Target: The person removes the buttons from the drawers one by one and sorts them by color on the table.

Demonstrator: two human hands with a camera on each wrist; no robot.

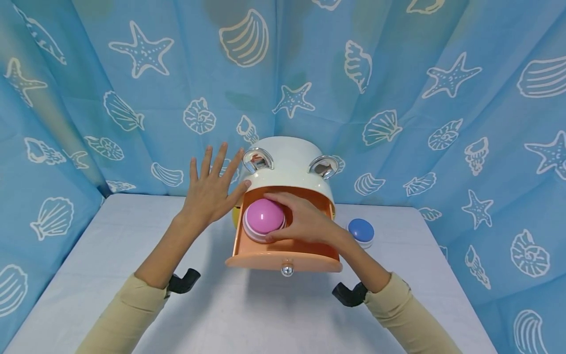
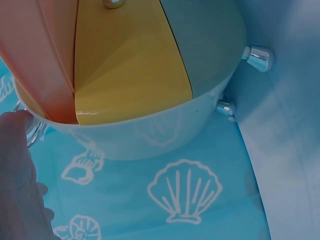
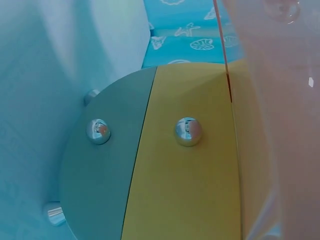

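Note:
A white round-bodied drawer cabinet (image 1: 287, 160) with two chrome loop handles on top stands on the table, its orange top drawer (image 1: 261, 260) pulled out. Inside, towards the drawer's left, is a round container with a glossy pink domed lid (image 1: 265, 216) and pale base. My right hand (image 1: 309, 221) reaches over the drawer's right side and grips that container between thumb and fingers. My left hand (image 1: 210, 196) is raised with spread, straight fingers, its thumb by the cabinet's left upper edge. Below the orange drawer, a yellow drawer (image 2: 125, 65) and a green one (image 2: 210, 45) are closed.
A small blue-lidded round container (image 1: 361, 230) stands on the white-covered table (image 1: 212, 314), right of the cabinet. Behind and around hangs a blue curtain (image 1: 168, 108) with white shell and starfish prints, close to the cabinet's back.

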